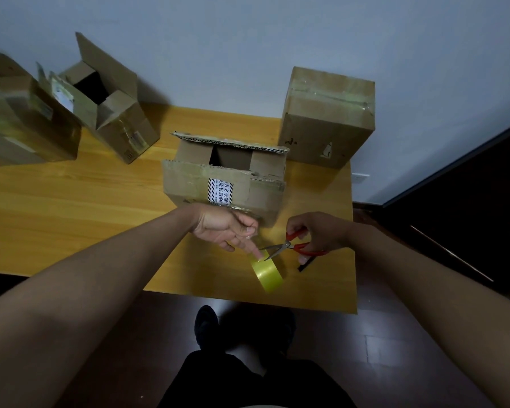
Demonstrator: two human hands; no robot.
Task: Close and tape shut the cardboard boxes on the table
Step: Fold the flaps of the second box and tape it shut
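Note:
An open cardboard box (233, 184) with a striped label sits mid-table, its flaps up. In front of it my left hand (228, 231) pinches a strip of clear tape that runs down to the yellowish tape roll (267, 273), which hangs by the table's front edge. My right hand (318, 231) grips red-handled scissors (292, 247), whose open blades sit at the tape just above the roll.
A taped-shut box (327, 119) stands at the back right. Another open box (106, 98) leans at the back left, beside a taped box (21, 119) at the far left. A thin dark object (305, 265) lies by the scissors. The wooden table (71, 207) ends near my legs.

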